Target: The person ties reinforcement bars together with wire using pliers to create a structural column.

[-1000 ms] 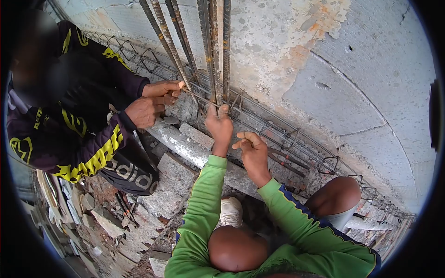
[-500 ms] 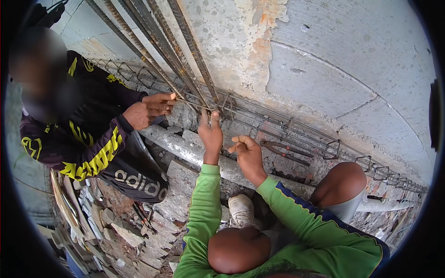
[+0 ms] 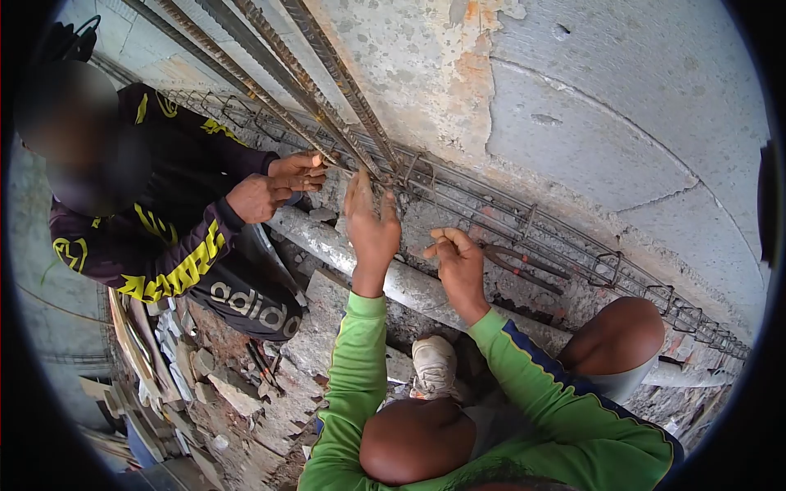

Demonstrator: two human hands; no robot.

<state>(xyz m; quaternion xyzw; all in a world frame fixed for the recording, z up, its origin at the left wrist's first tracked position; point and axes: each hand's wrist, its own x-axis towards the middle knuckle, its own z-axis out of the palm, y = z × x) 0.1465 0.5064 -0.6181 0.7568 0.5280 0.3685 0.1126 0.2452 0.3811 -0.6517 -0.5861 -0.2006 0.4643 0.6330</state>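
Note:
My left hand [image 3: 372, 229] reaches up to the foot of the upright ribbed steel bars [image 3: 327, 90], its fingers stretched and the thumb apart. My right hand [image 3: 460, 268] is beside it, to the right, with fingers curled toward the thumb; anything between them is too small to tell. Pincers with long handles [image 3: 528, 268] lie just right of that hand. Along the wall foot runs a horizontal steel cage [image 3: 524, 221], which meets the upright bars. A co-worker's hands [image 3: 274, 186] hold a thin piece of metal by the bars, left of my left hand.
The co-worker [image 3: 155, 213] crouches at the left in dark clothes. A grey pipe [image 3: 409, 290] crosses below my hands. Concrete wall [image 3: 606, 106] rises behind the cage. Broken rubble [image 3: 233, 389] and boards [image 3: 131, 335] lie at the lower left. My knees and shoe are below.
My left hand has opened its fingers more and moved up against the bars. My right hand stays curled near the pincers. The view has shifted slightly.

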